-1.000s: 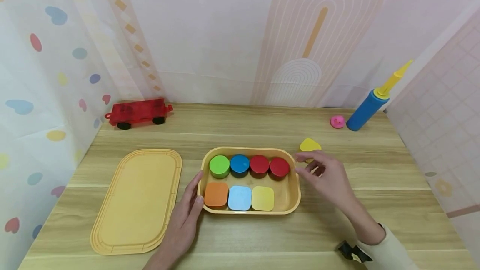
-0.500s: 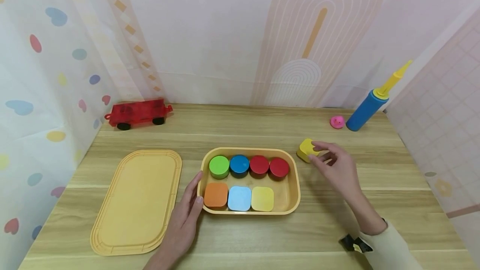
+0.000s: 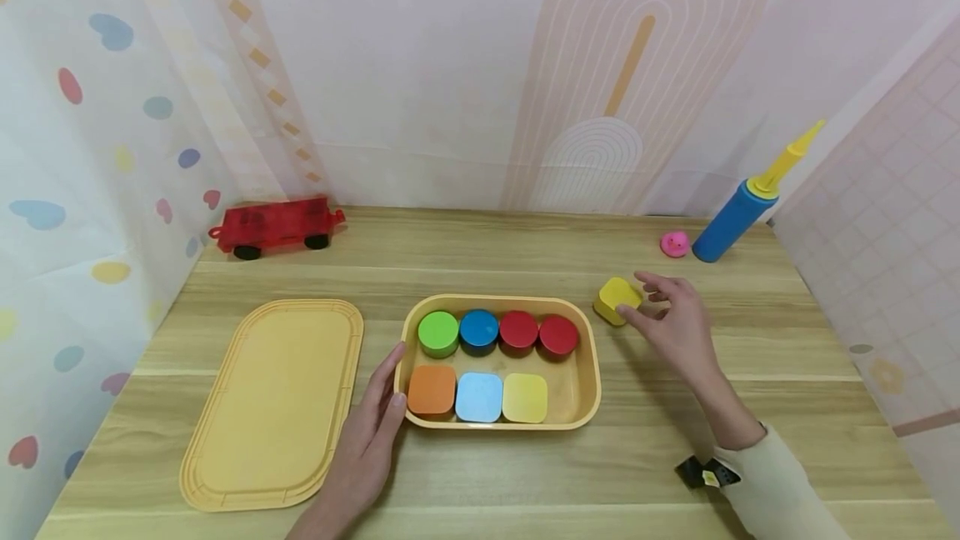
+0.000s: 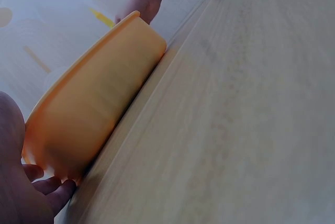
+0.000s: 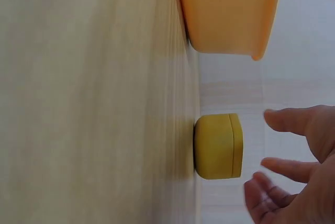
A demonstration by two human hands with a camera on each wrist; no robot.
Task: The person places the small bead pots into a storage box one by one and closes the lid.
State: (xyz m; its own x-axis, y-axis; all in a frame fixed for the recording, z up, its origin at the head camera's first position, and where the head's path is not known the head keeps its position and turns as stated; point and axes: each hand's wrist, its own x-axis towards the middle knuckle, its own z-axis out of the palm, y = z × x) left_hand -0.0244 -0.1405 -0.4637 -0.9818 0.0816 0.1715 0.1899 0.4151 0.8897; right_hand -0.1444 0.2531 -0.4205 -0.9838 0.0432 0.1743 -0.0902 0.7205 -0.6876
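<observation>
A yellow block (image 3: 617,298) (image 5: 217,145) lies on the wooden table just right of the yellow tray (image 3: 592,357) (image 5: 230,9). My right hand (image 3: 671,319) (image 5: 293,171) hovers at the block with fingers spread; the right wrist view shows a gap between fingertips and block. The tray holds round blocks at the back, green (image 3: 438,332), blue (image 3: 479,328) and two red (image 3: 538,332). In front lie square ones: orange (image 3: 432,388), light blue (image 3: 480,396) and yellow (image 3: 525,397). My left hand (image 3: 371,432) (image 4: 21,182) rests with straight fingers against the tray's left end (image 4: 94,114).
A flat yellow lid (image 3: 273,402) lies left of the tray. A red toy wagon (image 3: 276,225) stands at the back left. A blue pump with a yellow nozzle (image 3: 738,215) and a small pink toy (image 3: 675,243) sit at the back right. Patterned walls enclose three sides.
My right hand has moved from the tray's right rim back and to the right, up to the yellow block. The left hand and tray have stayed put.
</observation>
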